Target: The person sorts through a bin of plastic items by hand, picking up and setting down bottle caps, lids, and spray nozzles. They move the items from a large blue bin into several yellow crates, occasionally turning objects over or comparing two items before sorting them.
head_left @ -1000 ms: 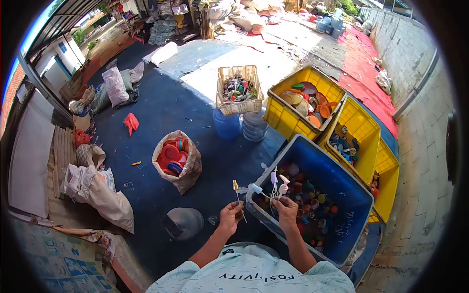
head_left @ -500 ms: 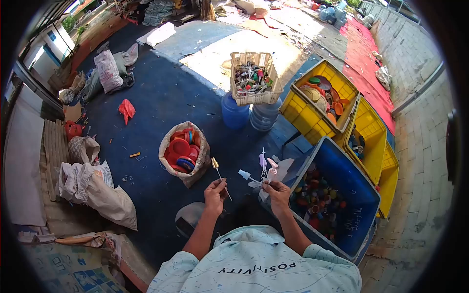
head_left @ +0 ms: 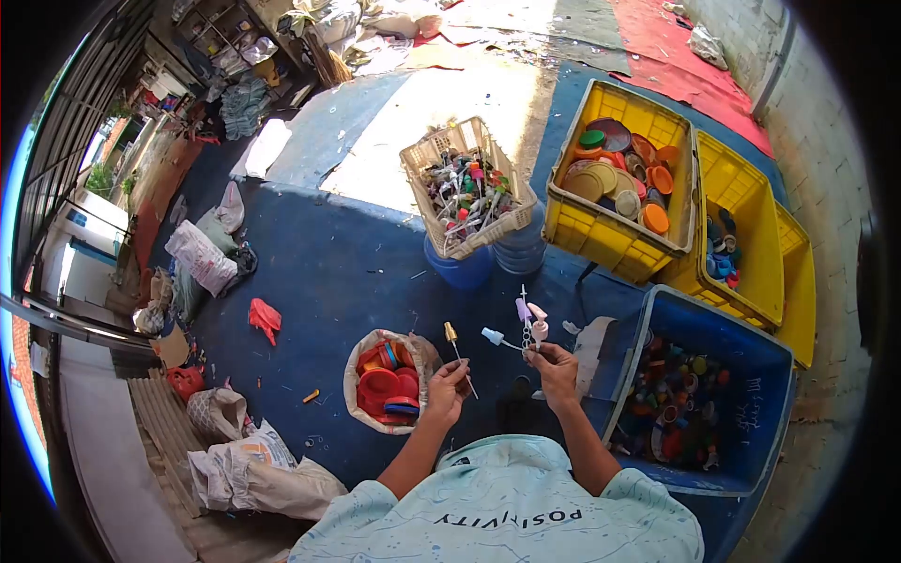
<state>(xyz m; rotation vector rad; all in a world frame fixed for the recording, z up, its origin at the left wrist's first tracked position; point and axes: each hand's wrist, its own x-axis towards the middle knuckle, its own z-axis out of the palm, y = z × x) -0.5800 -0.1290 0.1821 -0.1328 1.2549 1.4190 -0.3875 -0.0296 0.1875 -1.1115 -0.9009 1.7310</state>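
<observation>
My left hand (head_left: 449, 389) pinches a gold-topped cap with a thin stem (head_left: 451, 333), its gold end pointing up. Close by on the right, my right hand (head_left: 554, 371) grips a small bunch of plastic pump and applicator tops. Among them are a pale blue cap on a stem (head_left: 493, 335), a lilac piece (head_left: 523, 310) and a pink pump top (head_left: 539, 327). Fingers hide the lower ends of the bunch. Beyond both hands stands a cream plastic crate (head_left: 424, 192) piled with similar stemmed tops and pumps.
Left of my hands, a sack (head_left: 353, 389) holds red and other coloured lids. On the right stand a blue bin (head_left: 765, 422) of mixed caps and several yellow crates (head_left: 601, 233), one with round lids. Stuffed sacks (head_left: 272, 483) lie at left. The crate rests on blue water jugs (head_left: 460, 270).
The view has shifted, so the surroundings sit differently in the picture. Both hands still hold the same pieces, close together in front of me.
</observation>
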